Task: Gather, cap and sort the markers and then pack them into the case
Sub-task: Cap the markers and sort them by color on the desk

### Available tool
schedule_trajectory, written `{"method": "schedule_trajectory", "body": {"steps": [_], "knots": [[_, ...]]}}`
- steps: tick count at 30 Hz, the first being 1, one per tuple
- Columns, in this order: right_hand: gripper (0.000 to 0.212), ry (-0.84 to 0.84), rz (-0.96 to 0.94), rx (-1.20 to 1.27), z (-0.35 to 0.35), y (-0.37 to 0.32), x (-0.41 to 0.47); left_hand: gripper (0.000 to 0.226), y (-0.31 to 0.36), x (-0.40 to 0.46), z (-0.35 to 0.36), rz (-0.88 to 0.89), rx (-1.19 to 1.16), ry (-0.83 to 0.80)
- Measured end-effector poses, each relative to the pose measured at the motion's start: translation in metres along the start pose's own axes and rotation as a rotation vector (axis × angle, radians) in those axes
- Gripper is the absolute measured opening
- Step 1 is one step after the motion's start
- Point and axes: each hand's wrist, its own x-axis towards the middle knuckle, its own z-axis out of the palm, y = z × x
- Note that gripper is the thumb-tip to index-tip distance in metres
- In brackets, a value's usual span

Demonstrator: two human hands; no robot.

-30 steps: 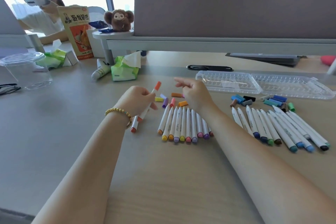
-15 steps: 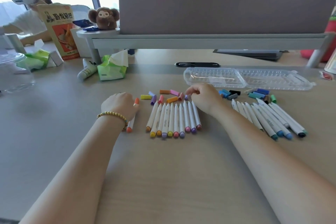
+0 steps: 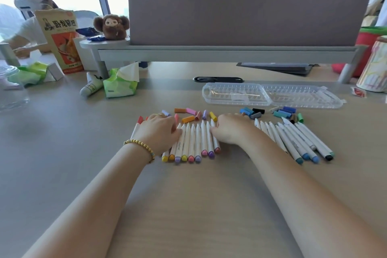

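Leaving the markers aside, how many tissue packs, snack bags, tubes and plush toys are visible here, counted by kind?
Green tissue packs: 2
Snack bag: 1
White tube: 1
Brown plush toy: 1
Total: 5

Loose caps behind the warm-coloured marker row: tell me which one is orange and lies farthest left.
The orange cap, lying flat, its right end touching a pink cap. The other orange one lies nearer the markers.
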Motion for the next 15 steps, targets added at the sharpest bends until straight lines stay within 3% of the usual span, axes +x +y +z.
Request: {"method": "schedule_trajectory", "body": {"steps": [5, 8, 10, 15], "knots": [[0.040, -0.114, 0.032, -0.036, -0.011, -0.008, -0.001, 0.029, 0.005, 0.002, 0.001, 0.009, 0.030, 0.040], [0.021, -0.155, 0.031, 0.016, -0.013, -0.009, 0.000, 0.027, 0.000, 0.003, -0.002, -0.042, -0.104, -0.012], [0.020, -0.169, 0.052, 0.066, -0.014, -0.006, 0.001, 0.023, -0.004, 0.003, -0.003, -0.071, -0.190, 0.025], [0.036, -0.091, 0.025, 0.420, -0.025, 0.004, 0.008, 0.018, -0.005, 0.004, -0.011, -0.107, -0.475, 0.168]]}}
